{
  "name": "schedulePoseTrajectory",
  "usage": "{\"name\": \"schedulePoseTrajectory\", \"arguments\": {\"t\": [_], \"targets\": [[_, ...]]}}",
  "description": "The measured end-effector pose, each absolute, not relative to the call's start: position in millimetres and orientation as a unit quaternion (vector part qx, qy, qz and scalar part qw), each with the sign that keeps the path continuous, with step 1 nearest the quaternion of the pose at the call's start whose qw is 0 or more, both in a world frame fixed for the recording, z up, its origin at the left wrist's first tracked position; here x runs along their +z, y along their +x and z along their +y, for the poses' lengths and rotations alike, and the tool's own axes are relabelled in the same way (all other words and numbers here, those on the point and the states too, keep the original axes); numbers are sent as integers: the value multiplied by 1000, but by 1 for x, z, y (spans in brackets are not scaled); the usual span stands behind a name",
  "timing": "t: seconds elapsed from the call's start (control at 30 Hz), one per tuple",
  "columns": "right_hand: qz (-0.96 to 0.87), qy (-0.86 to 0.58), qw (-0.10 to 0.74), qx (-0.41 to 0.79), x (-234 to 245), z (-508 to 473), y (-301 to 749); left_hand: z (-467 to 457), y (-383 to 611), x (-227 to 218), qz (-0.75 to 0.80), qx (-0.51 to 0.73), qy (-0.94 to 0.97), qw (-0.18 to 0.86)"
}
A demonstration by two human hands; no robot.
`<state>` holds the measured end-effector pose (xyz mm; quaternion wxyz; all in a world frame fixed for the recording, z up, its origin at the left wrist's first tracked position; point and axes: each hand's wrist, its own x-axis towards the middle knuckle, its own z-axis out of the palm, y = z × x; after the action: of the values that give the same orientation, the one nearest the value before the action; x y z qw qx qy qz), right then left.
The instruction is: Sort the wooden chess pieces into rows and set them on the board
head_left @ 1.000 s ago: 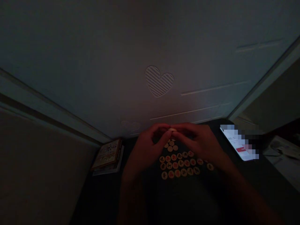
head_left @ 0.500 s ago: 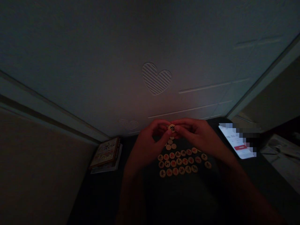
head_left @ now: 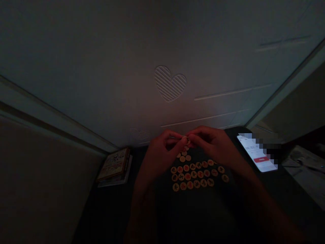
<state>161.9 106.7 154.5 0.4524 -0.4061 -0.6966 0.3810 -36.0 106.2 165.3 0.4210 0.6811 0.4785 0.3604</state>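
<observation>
Between my fingertips is a round Chinese chess piece (head_left: pixel 188 140), partly covered by both thumbs. My left hand (head_left: pixel 166 150) pinches it from the left, and my right hand (head_left: pixel 212 142) pinches it from the right. Just below my fingers lie several blank-looking round pieces (head_left: pixel 182 158), some of them hidden by my left hand. Nearer to me, several Chinese chess pieces (head_left: pixel 194 175) lie in three rows, with red or black characters facing up. Two pieces (head_left: pixel 225 178) sit apart at the right ends of the rows, beside my right wrist.
A boxed set or book (head_left: pixel 114 164) lies on a white booklet at the left of the dark tabletop (head_left: pixel 109 210). On the right is a lit phone (head_left: pixel 256 156), partly pixelated. A pale panel with an embossed heart (head_left: pixel 170 84) rises behind the table.
Both hands stay close together at the same place. The held piece has turned or shifted a little, and my left thumb now covers more of its face.
</observation>
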Motion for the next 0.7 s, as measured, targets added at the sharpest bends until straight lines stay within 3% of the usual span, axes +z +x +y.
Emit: {"name": "schedulePoseTrajectory", "arguments": {"t": [0.2,0.47,0.7], "targets": [[-737,-378,429,360,154,105,160,110,-39,160,495,365,673,411],[-809,-398,394,181,157,100,156,107,-36,162,480,355,681,424],[-792,-444,389,154,167,84,172,109,-41,159,457,362,713,388]]}}
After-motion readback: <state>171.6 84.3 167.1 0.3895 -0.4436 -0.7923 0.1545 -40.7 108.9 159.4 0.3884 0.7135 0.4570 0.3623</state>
